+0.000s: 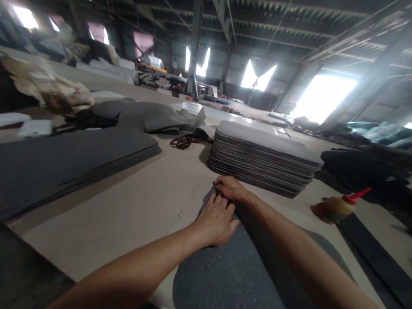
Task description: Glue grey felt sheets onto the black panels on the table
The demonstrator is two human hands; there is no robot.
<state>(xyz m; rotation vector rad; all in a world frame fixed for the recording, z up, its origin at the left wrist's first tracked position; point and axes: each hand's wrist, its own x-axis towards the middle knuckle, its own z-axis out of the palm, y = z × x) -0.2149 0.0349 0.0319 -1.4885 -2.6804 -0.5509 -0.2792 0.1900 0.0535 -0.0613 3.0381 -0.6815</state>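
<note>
I see felt near, centre, on table. Step: likely shaping far tip. Left hand released, pressing felt; right hand curled at tip, can't tell if pinching. Next calls for 2 steady hands.

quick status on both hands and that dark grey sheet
Left hand flat on dark grey sheet; right hand at its far end, grip unclear; stacked pieces close beyond, hands apart from them.

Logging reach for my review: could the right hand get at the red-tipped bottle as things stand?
Probably yes: the right hand is busy at the dark sheet, but bare tabletop leads past the stack to the bottle.
</note>
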